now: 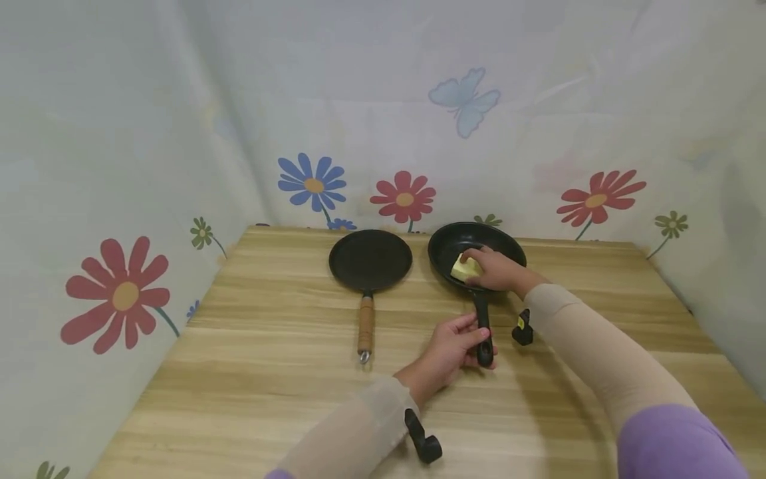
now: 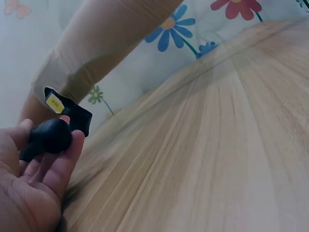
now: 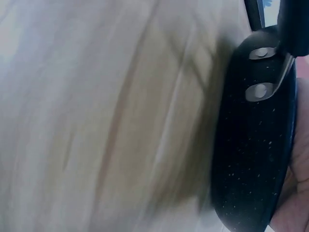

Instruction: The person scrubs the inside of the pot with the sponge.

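A black frying pan (image 1: 443,247) stands toward the back of the table, its handle pointing at me. My left hand (image 1: 450,347) grips that black handle (image 2: 50,136), thumb on top and fingers beneath. Inside the pan, my right hand (image 1: 497,269) holds a pale yellow sponge (image 1: 465,267) against the pan's inner surface near its front left. From the right wrist view, the pan's speckled outer wall (image 3: 251,159) and two handle rivets show, with part of the right hand (image 3: 294,193) behind the rim; the sponge is hidden there.
Left of the frying pan lies a flat black griddle pan (image 1: 370,259) with a wooden handle (image 1: 366,326). The wooden table (image 1: 251,372) ends at the back against a flowered cloth wall (image 1: 359,100). Black camera mounts sit on both wrists.
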`<state>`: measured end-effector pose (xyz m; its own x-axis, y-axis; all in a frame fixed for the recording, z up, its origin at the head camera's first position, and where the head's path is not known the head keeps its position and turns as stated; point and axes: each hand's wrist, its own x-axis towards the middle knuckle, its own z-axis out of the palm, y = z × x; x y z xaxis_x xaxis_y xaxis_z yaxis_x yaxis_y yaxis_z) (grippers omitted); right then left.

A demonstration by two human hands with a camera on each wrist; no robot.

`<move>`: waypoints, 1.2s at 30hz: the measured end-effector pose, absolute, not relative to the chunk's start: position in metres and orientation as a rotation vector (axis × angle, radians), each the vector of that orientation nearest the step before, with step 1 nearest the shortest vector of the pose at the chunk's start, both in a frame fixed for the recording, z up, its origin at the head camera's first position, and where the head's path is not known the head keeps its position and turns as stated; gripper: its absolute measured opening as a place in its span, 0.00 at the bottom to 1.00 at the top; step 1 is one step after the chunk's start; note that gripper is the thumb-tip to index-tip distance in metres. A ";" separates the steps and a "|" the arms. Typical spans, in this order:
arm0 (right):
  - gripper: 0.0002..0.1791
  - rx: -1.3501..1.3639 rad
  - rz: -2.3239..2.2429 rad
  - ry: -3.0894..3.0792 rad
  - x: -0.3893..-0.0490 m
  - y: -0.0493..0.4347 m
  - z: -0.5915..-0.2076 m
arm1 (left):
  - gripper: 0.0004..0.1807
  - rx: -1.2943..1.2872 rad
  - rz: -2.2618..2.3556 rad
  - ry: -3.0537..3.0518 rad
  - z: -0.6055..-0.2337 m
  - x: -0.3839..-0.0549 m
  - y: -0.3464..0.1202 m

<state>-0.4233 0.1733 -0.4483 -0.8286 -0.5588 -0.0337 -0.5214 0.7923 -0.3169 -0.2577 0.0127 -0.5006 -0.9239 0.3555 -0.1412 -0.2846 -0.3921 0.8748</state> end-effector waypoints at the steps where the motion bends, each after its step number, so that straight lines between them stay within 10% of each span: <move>1: 0.27 -0.863 -0.440 2.853 -0.423 0.172 -0.449 | 0.28 0.078 2.328 1.490 -0.501 -0.257 0.013; 19: 0.36 -0.473 -0.527 3.144 -0.415 0.216 -0.334 | 0.30 0.285 1.666 2.734 -0.389 -0.271 -0.104; 36: 0.35 -0.270 -0.555 3.213 -0.384 0.274 -0.320 | 0.40 0.182 0.775 3.275 -0.366 -0.309 -0.200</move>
<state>-0.3842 0.2736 -0.3201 -0.9780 -0.1392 0.1553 -0.1832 0.9292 -0.3211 -0.3088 -0.2003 -0.3663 -0.9682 0.0515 0.2446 0.1556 0.8900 0.4287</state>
